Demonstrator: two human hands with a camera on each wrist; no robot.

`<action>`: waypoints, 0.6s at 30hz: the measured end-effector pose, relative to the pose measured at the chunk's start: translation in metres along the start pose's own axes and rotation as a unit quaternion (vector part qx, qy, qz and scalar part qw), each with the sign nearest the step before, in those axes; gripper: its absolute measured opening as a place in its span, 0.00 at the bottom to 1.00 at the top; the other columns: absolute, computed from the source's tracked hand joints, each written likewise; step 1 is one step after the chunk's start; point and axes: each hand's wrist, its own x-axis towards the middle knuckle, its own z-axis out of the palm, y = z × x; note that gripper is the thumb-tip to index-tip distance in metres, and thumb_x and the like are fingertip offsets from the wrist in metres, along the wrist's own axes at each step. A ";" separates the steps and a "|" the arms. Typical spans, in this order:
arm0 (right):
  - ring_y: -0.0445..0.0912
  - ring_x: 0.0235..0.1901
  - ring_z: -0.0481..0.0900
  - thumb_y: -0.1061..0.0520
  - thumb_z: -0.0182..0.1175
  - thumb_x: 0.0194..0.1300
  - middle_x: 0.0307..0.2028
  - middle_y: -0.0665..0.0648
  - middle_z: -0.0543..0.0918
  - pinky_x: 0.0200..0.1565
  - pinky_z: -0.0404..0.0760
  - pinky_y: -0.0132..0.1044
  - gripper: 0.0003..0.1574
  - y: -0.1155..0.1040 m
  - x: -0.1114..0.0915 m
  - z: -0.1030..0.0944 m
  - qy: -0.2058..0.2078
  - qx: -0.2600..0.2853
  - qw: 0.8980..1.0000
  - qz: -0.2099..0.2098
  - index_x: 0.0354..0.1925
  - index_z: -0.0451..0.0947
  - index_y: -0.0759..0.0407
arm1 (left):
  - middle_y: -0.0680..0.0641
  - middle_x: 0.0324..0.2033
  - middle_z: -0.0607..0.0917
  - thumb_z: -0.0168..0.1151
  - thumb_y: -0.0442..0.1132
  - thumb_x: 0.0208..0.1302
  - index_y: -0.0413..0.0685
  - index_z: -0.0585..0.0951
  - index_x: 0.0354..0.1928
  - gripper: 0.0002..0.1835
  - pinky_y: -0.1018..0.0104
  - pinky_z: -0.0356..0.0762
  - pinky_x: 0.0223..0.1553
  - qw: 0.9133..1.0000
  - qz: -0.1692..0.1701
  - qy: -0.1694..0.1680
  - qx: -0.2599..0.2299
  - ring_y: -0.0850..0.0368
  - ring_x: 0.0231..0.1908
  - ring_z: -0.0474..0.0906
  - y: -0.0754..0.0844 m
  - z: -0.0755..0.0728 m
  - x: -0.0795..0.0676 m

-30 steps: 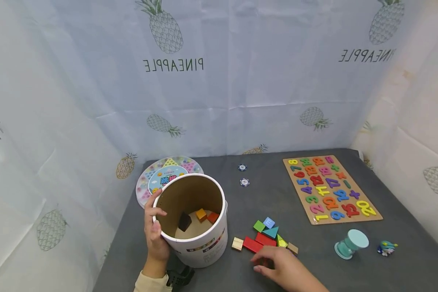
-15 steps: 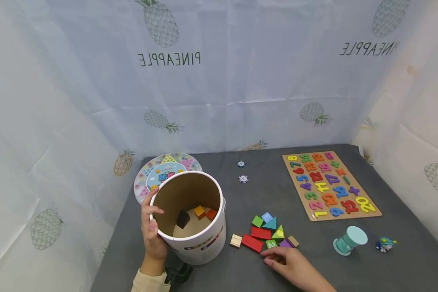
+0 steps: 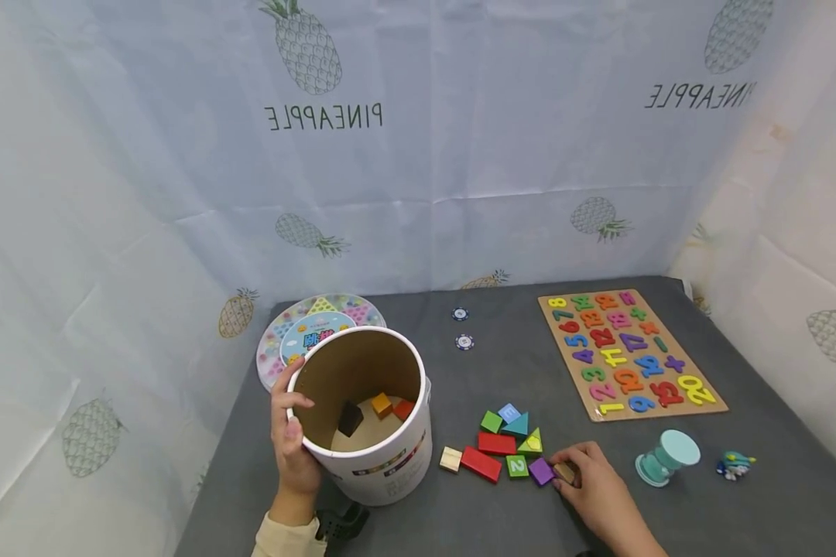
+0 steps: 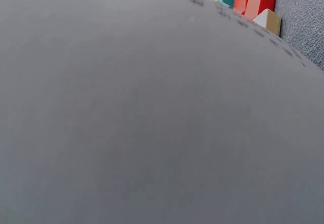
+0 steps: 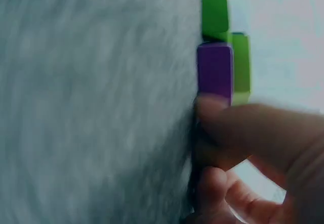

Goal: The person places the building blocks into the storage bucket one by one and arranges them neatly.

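My left hand (image 3: 296,460) grips the rim of a white bucket (image 3: 372,483), which leans toward me. Inside it lie a dark block (image 3: 351,418), an orange block (image 3: 382,405) and a red-orange block (image 3: 403,410). My right hand (image 3: 602,491) pinches a small brown wooden block (image 3: 564,473) at the right end of a cluster of blocks. Beside the fingertips is a purple block (image 3: 541,471), also in the right wrist view (image 5: 215,72). A green block (image 3: 517,466) marked 2 sits left of it. The bucket's wall (image 4: 152,107) fills most of the left wrist view.
Red blocks (image 3: 481,464), a pale wooden block (image 3: 450,459) and other coloured blocks lie right of the bucket. Further right are a number board (image 3: 641,410), a turquoise stand (image 3: 669,458) and a small figurine (image 3: 734,466). Two chips (image 3: 464,342) and a round game board (image 3: 272,360) lie behind.
My right hand has moved right from beside the green block marked 2 to the brown block and now pinches it. My left hand keeps its grip on the bucket.
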 end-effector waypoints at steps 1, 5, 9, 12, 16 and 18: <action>0.44 0.28 0.69 0.60 0.72 0.50 0.37 0.55 0.72 0.29 0.69 0.39 0.16 0.000 -0.001 0.000 0.012 -0.006 1.000 -0.001 0.39 0.80 0.52 | 0.26 0.64 0.59 0.36 0.42 0.68 0.35 0.68 0.35 0.15 0.52 0.59 0.56 1.000 0.000 0.000 0.000 0.30 0.59 0.58 0.000 0.000 0.000; 0.43 0.26 0.70 0.58 0.71 0.53 0.34 0.53 0.75 0.27 0.70 0.38 0.13 -0.011 -0.006 -0.008 0.063 -0.012 0.998 0.001 0.38 0.81 0.52 | 0.26 0.63 0.59 0.37 0.42 0.68 0.36 0.68 0.35 0.15 0.52 0.59 0.56 1.000 -0.001 -0.001 0.002 0.30 0.59 0.57 0.000 -0.001 0.000; 0.43 0.27 0.71 0.58 0.72 0.53 0.32 0.50 0.74 0.27 0.72 0.35 0.16 -0.044 -0.010 -0.028 0.149 0.021 0.988 -0.032 0.41 0.81 0.51 | 0.26 0.64 0.59 0.36 0.43 0.68 0.36 0.68 0.35 0.16 0.53 0.58 0.56 1.000 -0.003 -0.002 0.007 0.31 0.59 0.57 0.000 -0.002 -0.001; 0.41 0.28 0.72 0.61 0.71 0.52 0.34 0.48 0.74 0.29 0.77 0.32 0.18 -0.084 -0.011 -0.045 0.202 0.091 0.969 -0.114 0.42 0.78 0.49 | 0.26 0.64 0.59 0.36 0.43 0.68 0.36 0.68 0.35 0.16 0.52 0.58 0.56 1.000 -0.003 0.001 0.012 0.31 0.60 0.57 0.000 -0.004 -0.002; 0.40 0.38 0.76 0.62 0.70 0.53 0.40 0.43 0.78 0.41 0.78 0.33 0.20 -0.140 -0.006 -0.063 0.224 0.181 0.917 -0.274 0.43 0.77 0.47 | 0.27 0.64 0.59 0.36 0.43 0.68 0.36 0.68 0.36 0.16 0.52 0.58 0.56 1.000 -0.007 -0.004 0.019 0.31 0.60 0.57 0.000 -0.005 -0.002; 0.41 0.44 0.76 0.62 0.70 0.53 0.41 0.43 0.80 0.51 0.74 0.39 0.19 -0.165 0.002 -0.067 0.230 0.210 0.885 -0.345 0.42 0.78 0.47 | 0.28 0.65 0.59 0.35 0.42 0.68 0.37 0.68 0.36 0.16 0.51 0.58 0.56 1.000 -0.013 -0.011 0.018 0.31 0.60 0.56 0.000 -0.004 -0.001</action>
